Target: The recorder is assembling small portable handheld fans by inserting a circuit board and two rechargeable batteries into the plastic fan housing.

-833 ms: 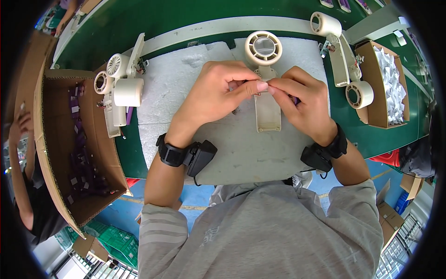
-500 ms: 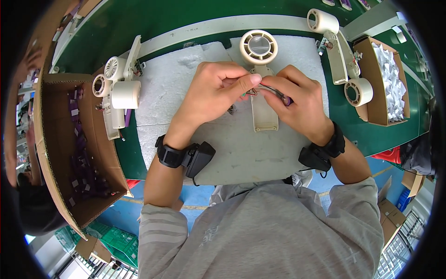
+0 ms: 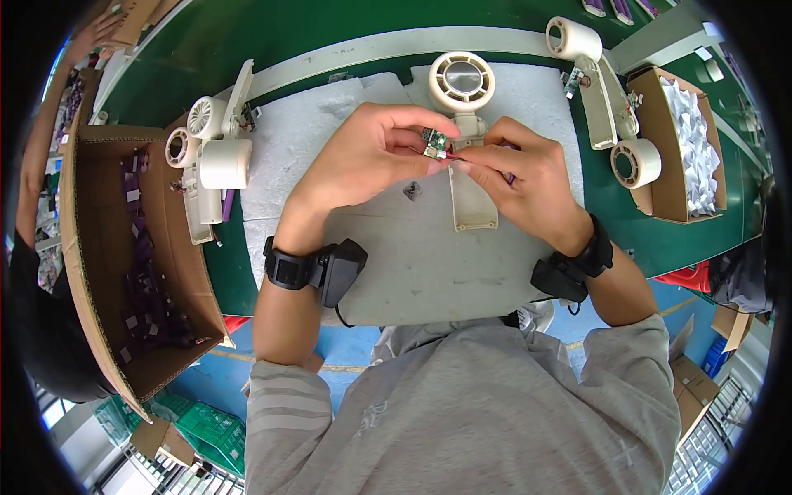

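Between the thumb and fingers of my left hand (image 3: 355, 161) is a small green circuit board (image 3: 435, 142), its component side showing. My right hand (image 3: 528, 169) pinches thin wires (image 3: 454, 156) that meet the board's near right edge. Something purple (image 3: 510, 178) peeks out between the right fingers, mostly hidden. Under both hands lies a cream handheld fan housing (image 3: 462, 81), with its round grille at the far end. Its open handle shell (image 3: 474, 206) points toward me, partly covered by my fingers. A small dark cluster of bits (image 3: 412, 190) rests on the mat left of the handle.
White foam and a grey mat (image 3: 396, 272) cover the work area. Other fan housings stand left (image 3: 224, 165) and right (image 3: 606, 99). A cardboard box of purple parts (image 3: 148, 272) is at left, a box of white pieces (image 3: 697, 148) at right. Another person's arm (image 3: 37, 157) shows far left.
My left hand has shifted slightly left and turned, bringing the circuit board into view. The right hand still pinches the wires. At far left, the other person's arm has moved farther up.
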Motion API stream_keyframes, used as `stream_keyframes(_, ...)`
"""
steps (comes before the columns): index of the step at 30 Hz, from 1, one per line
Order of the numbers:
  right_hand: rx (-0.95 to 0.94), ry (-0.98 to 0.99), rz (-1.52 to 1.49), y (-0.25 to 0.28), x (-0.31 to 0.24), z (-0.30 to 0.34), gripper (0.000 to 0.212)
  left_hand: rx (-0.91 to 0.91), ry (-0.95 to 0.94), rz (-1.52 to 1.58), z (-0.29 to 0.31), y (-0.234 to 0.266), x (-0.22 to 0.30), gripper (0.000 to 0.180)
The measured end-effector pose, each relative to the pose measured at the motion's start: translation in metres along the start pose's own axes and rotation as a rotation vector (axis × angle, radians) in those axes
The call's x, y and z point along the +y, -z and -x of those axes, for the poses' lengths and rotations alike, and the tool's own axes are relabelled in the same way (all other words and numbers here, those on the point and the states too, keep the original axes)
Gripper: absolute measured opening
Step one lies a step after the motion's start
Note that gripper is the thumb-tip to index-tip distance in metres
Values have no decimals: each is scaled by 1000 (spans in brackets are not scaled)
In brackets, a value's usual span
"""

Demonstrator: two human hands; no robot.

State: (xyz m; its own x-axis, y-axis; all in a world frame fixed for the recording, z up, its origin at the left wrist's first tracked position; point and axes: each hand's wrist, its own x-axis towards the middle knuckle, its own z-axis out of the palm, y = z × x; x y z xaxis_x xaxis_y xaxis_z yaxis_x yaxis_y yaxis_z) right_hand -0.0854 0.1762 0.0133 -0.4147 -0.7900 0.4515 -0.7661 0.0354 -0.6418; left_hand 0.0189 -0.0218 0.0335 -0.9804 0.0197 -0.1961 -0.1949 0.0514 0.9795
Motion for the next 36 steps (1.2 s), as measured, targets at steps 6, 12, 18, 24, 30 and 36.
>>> stream_keyframes(6,-34,13,31,1,0,-1,15,14,-29,63,-1,-1,1,32)
stream_keyframes(12,-62,13,33,1,-3,-2,14,38,-50,46,0,0,-1,35)
stream_keyframes(18,-62,1,30,-1,-3,-1,13,16,-24,63,0,1,-1,34)
stream_keyframes(24,-38,-22,20,0,-2,-2,12,51,-58,79,-2,-1,0,29)
stream_keyframes(30,-28,0,9,-1,-1,-1,12,69,-81,-1,1,-4,0,29)
stream_keyframes(36,-43,-6,14,0,-2,-1,13,92,-120,-25,1,-9,1,28)
